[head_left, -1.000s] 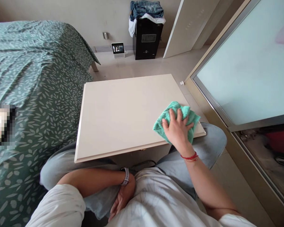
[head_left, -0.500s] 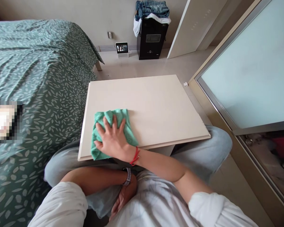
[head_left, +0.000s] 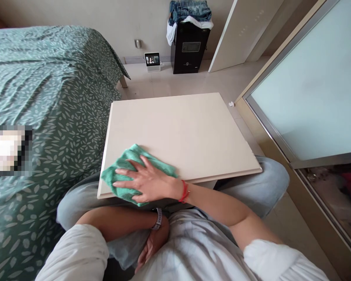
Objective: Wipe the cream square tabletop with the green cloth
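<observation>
A green cloth [head_left: 134,152] lies at the near left corner of a pale, flat tabletop [head_left: 175,125], its near edge hanging slightly over the rim. My right hand [head_left: 148,180] presses flat on the cloth with the fingers spread and pointing left; a red string bracelet [head_left: 183,191] circles that wrist. In my lap, below the table edge, rests my left hand [head_left: 150,246]. Its fingers are loosely stretched downward, with nothing visible in them, and the fingertips are partly in shadow. A watch [head_left: 158,219] is on the left wrist.
To the left is a bed with a green leaf-patterned cover [head_left: 61,113]; a blurred-out object [head_left: 8,150] lies on it. Beyond the table stand a small screen [head_left: 152,60] and a black cabinet [head_left: 190,48] with folded jeans [head_left: 190,11]. A sliding glass door [head_left: 316,93] is at right.
My right hand has slid slightly right and toward me, turning so the fingers point left. The cloth has rotated with it, one corner now reaching the table's left edge. My left hand has stayed still.
</observation>
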